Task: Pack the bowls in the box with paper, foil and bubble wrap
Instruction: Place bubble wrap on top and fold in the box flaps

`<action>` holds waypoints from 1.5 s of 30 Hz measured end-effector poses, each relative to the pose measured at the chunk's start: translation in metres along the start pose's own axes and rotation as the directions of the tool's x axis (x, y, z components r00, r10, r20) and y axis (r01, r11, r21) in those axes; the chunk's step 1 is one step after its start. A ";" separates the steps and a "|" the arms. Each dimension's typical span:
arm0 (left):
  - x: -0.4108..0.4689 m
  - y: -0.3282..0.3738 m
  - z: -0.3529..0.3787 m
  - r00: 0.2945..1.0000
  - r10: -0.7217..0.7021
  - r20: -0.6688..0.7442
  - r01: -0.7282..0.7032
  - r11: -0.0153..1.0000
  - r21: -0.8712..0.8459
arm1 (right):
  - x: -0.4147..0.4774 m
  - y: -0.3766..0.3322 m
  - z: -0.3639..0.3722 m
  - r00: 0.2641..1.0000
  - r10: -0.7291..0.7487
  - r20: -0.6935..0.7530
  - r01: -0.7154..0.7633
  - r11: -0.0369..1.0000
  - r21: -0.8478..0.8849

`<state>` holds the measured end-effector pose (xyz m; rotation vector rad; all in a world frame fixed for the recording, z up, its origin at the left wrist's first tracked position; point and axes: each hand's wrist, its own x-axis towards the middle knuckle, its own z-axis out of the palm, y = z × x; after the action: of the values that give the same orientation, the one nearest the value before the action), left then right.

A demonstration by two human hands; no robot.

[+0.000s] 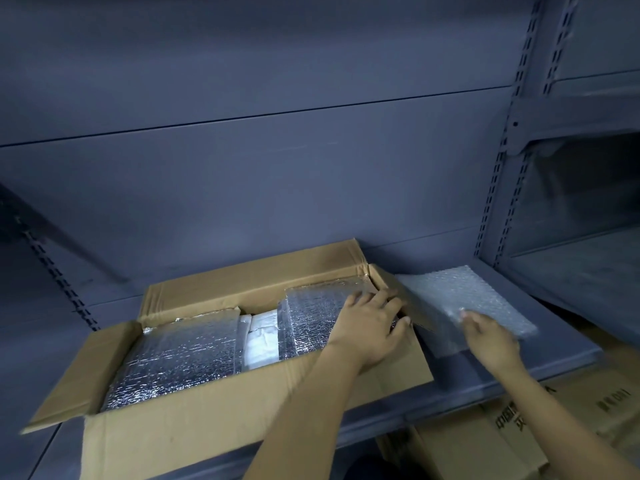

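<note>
Open box (221,441) on the shelf (554,323); the bowls are hidden beneath foil (311,320) and white paper (261,337). My left hand (370,332), fingers spread flat, presses the right-hand foil sheet down. My right hand (491,341) touches the bubble wrap (460,292) beside the box; blur hides whether its fingers pinch it. Best practice: hold the foil level, lift the wrap by one edge and lay it squarely over.
</note>
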<state>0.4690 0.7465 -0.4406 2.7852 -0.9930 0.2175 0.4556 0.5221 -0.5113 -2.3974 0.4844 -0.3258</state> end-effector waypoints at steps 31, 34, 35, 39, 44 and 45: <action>-0.065 -0.077 -0.035 0.696 -0.714 0.079 0.451 0.349 -0.821 | -0.079 -0.158 0.006 0.675 -0.575 0.463 0.680 0.727 -0.089; -0.067 -0.080 -0.036 0.664 -0.747 0.010 0.334 0.286 -0.898 | -0.059 -0.153 0.001 0.726 -0.562 0.397 0.638 0.766 -0.081; -0.069 -0.080 -0.037 0.668 -0.744 0.013 0.322 0.273 -0.906 | -0.051 -0.151 -0.001 0.761 -0.541 0.357 0.610 0.784 -0.112; -0.077 -0.080 -0.038 0.753 -0.658 0.016 0.239 0.251 -0.938 | -0.034 -0.141 -0.009 0.865 -0.391 0.315 0.496 0.764 -0.413; -0.077 -0.085 -0.037 0.713 -0.682 0.164 0.274 0.056 -0.960 | -0.038 -0.136 -0.013 0.874 -0.383 0.298 0.480 0.772 -0.417; -0.076 -0.083 -0.037 0.706 -0.688 0.171 0.311 0.084 -0.947 | -0.039 -0.137 -0.014 0.873 -0.385 0.298 0.483 0.769 -0.419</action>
<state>0.4609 0.8643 -0.4292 1.6240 0.1290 -0.0449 0.4505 0.6281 -0.4156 -2.9917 -0.1231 -0.1729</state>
